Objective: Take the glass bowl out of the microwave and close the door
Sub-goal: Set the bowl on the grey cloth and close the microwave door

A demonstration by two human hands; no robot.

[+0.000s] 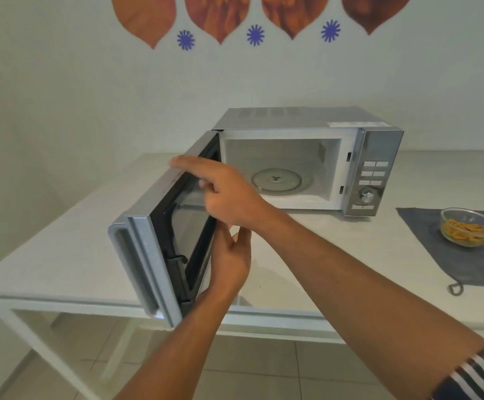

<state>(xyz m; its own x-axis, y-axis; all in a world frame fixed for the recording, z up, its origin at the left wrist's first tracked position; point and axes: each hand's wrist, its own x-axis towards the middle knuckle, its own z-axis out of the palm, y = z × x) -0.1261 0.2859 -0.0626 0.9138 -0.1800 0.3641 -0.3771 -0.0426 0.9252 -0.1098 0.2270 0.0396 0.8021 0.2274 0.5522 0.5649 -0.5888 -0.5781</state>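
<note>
The silver microwave (379,157) stands on a white table with its door (160,243) swung wide open to the left. Inside, only the glass turntable (277,180) shows. The glass bowl (470,226), filled with orange snacks, rests on a dark blue cloth (425,241) to the right of the microwave. My right hand (226,192) reaches across to the door's top edge, index finger stretched along it. My left hand (229,255) lies flat against the inner face of the door, lower down, fingers apart.
The white table (62,255) extends left of the door, and its front edge runs beneath my arms. A white wall with brown leaf shapes and blue stars stands behind. Tiled floor shows below the table.
</note>
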